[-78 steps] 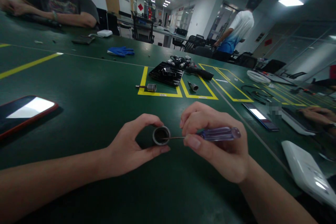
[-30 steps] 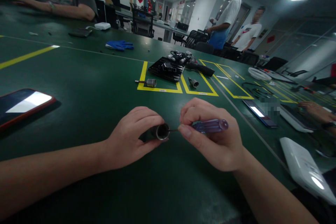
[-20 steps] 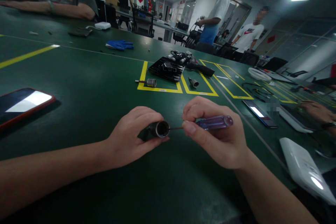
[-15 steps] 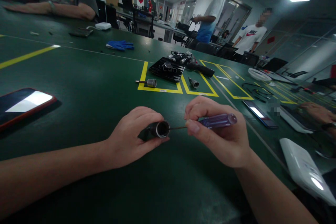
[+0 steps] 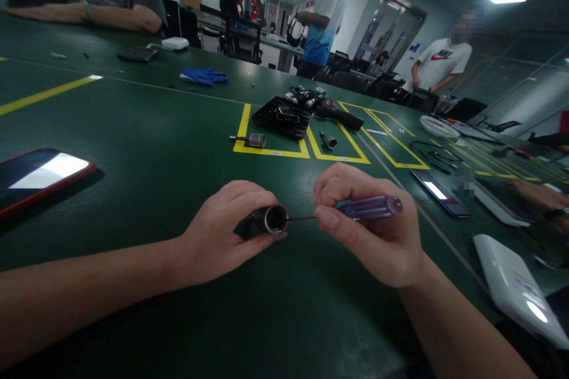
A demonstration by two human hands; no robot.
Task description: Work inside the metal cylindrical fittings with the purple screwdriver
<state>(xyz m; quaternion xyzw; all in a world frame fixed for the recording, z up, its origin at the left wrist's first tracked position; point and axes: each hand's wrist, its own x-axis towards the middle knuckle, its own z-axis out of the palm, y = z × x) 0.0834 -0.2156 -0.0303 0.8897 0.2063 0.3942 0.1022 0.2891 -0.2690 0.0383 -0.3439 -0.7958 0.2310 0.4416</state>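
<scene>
My left hand (image 5: 235, 231) is closed around a dark hollow cylinder (image 5: 271, 219) with a metal rim, its open mouth facing right and toward me. In my right hand (image 5: 368, 225) is a screwdriver (image 5: 373, 208) with a clear purple handle. My thumb and fingers pinch it near the start of the thin shaft. The shaft points left and its tip is inside the mouth of the cylinder; what it touches in there is hidden. Beyond my hands, a metal cylinder with a thin rod (image 5: 255, 140) and a small cone-shaped metal part (image 5: 329, 141) lie on the green table.
A black plastic tray (image 5: 284, 118) and a pile of cables and dark parts (image 5: 309, 96) lie by yellow tape. Phones lie left (image 5: 44, 174) and right (image 5: 440, 192). A white device (image 5: 518, 284) is at the right edge, a blue glove (image 5: 203, 76) farther back. Other people are around.
The screwdriver's handle has shifted slightly downward in my right hand, its tip still in the cylinder. My left hand has stayed put. People in the background have moved.
</scene>
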